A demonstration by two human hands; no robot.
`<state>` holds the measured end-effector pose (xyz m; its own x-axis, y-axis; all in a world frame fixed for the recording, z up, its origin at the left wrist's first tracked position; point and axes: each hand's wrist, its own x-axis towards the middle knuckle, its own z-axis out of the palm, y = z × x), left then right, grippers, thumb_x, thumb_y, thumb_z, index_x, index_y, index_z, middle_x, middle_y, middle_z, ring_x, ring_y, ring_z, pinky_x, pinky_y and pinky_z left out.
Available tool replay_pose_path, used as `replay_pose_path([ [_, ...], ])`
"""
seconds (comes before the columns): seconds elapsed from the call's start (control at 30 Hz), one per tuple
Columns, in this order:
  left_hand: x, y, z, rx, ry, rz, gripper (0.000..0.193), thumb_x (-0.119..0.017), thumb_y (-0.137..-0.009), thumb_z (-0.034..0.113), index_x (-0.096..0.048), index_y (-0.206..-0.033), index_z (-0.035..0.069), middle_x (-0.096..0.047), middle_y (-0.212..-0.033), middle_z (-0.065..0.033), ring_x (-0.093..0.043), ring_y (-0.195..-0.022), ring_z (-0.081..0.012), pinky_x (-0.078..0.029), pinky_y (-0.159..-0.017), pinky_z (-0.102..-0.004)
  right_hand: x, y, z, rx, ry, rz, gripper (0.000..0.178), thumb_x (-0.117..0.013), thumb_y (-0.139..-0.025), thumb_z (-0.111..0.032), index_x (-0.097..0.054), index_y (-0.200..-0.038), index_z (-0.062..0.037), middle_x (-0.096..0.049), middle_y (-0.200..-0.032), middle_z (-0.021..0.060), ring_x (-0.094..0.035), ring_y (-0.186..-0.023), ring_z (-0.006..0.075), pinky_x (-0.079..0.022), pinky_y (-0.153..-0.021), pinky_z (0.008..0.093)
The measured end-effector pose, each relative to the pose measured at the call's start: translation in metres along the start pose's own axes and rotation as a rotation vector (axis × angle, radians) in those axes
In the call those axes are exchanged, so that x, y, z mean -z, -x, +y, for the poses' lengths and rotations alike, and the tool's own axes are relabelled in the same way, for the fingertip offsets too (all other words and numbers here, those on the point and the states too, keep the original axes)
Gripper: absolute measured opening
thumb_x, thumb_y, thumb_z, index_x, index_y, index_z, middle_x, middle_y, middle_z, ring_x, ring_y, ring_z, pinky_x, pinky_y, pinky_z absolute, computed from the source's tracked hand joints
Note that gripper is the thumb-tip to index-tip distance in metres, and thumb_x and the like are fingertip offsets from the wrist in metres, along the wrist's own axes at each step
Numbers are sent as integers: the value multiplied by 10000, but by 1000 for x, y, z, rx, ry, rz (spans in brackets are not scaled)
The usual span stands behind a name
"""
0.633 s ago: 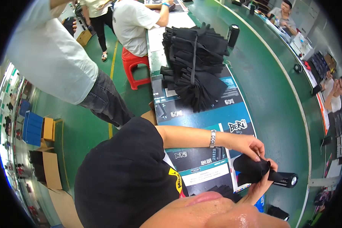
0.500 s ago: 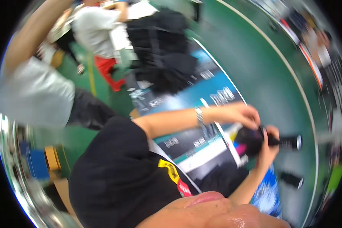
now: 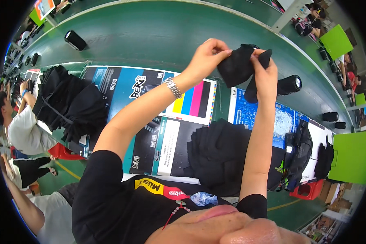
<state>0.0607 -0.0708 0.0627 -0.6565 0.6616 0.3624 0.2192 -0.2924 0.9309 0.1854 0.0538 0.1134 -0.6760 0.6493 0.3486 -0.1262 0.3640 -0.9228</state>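
A black cloth pouch (image 3: 234,68) is stretched between my two hands above the far edge of the table. My left hand (image 3: 210,57), with a metal watch on the wrist, pinches its left upper edge. My right hand (image 3: 266,75) grips the right side, and a corner of cloth sticks up past the fingers. Behind my right wrist lies a black cylindrical speaker (image 3: 289,84), its round end facing right; my wrist hides part of it. Nearer to me, a pile of black cloth pouches (image 3: 217,152) rests on the table between my forearms.
Printed sheets (image 3: 122,91) cover the table. Another black cloth stack (image 3: 65,105), tied with a band, stands at left. A green conveyor belt (image 3: 150,34) runs beyond, carrying another speaker (image 3: 75,40). A person in a white shirt (image 3: 30,130) sits at left; a green panel (image 3: 354,156) stands at right.
The view has swung round and steadied. Both hands have moved apart, and the black pouch is now spread between them.
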Motion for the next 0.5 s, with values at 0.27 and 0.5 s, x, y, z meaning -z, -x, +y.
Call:
replay_pose_path([
  [0.27,-70,-68,-72,21,-29,194,110,-644,-862,124,-607,-892,25,-591,-860,-61,-562,-802,-117,-463,-730,-250,31,-46,70,247,530,328,165,-624,-860,-156,-662,-980,-48,-660,-916,143,-629,-856,245,-463,-800,328],
  [0.5,-54,-87,-45,249,398,165,189,-658,-864,167,-589,-909,-4,-625,-859,-84,-559,-810,-121,-458,-726,-253,5,-70,78,-113,-297,299,122,-570,-912,-72,-630,-961,21,-637,-891,58,-592,-780,132,-482,-706,262],
])
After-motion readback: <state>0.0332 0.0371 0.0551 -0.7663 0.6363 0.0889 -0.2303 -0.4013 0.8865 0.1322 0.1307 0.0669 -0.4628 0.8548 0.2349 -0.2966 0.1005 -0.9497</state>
